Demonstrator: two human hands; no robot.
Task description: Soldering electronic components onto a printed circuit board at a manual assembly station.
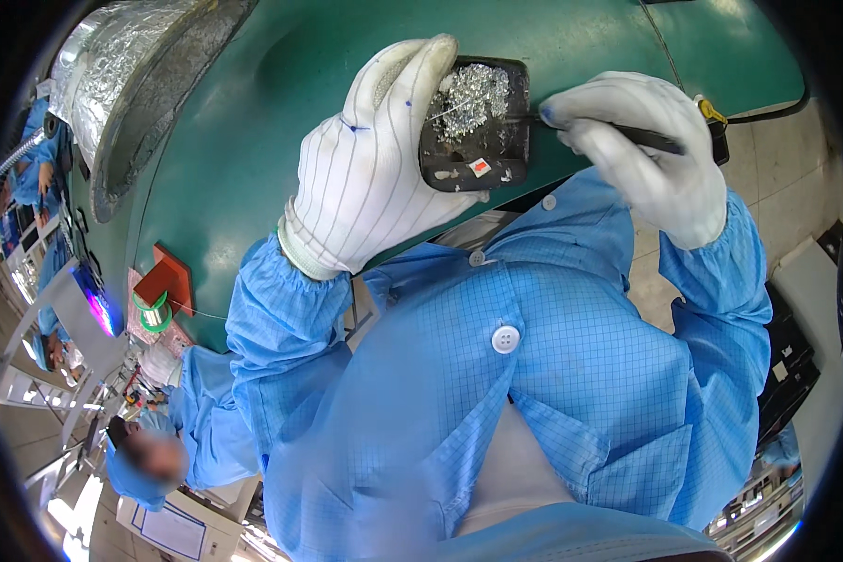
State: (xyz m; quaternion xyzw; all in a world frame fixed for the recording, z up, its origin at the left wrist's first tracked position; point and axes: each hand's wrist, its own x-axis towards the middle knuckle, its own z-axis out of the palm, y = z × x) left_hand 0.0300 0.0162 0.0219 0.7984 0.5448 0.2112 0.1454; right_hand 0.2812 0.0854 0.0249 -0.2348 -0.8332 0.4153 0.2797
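My left hand (365,169), in a white striped glove, is wrapped round the left side of a small black tray (478,155). Silvery metal scraps (476,98) are heaped in the tray's far part, and a small label with a red arrow sits near its front. At the tray's right edge, my gloved right hand (642,140) grips a slim black tool (642,137). Its handle lies across the palm and its front end points left over the tray. The tip is too fine to make out, so its kind stays unclear.
A green-topped bench (253,122) lies under the tray. At the far left stands a foil-covered duct hood (126,75). A green wire spool (155,314) sits beside a reddish-brown block (166,278). A co-worker in blue (211,412) is at my left. A yellow-and-black item (710,110) lies beyond my right hand.
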